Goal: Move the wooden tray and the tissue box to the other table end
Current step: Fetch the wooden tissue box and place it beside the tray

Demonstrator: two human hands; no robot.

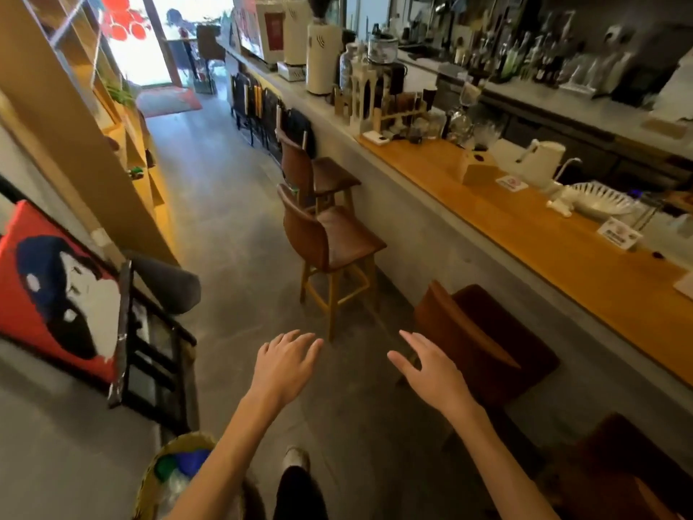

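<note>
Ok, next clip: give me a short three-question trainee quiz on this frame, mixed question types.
1. True or false: the left hand is holding the wooden box.
2. Where does the wooden box sit? A) on the wooden counter B) on a stool C) on the floor
3. Fill in: the right hand, fingers spread, hangs over the ____.

Key: 1 false, both hands are empty; 2 A; 3 floor.
</note>
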